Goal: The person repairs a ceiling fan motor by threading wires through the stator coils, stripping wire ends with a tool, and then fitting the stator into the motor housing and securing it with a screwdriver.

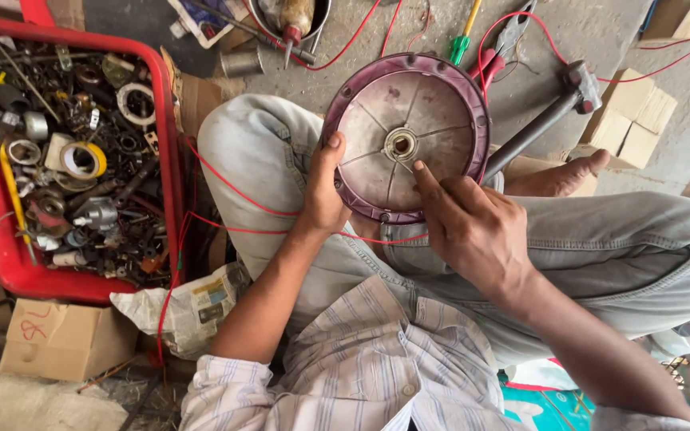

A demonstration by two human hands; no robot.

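A round maroon metal cover with a dull grey inner face and a bearing hole at its centre rests on my knees. My left hand grips its left rim, thumb on the inner face. My right hand holds the lower right rim, with the index finger stretched onto the inner face just below the centre hole. A thin red wire runs across my lap under the cover.
A red plastic tray at the left is full of several bolts, rings, tape rolls and small tools. Pliers, a green screwdriver, a hammer and cardboard boxes lie on the concrete floor ahead. Another box sits at lower left.
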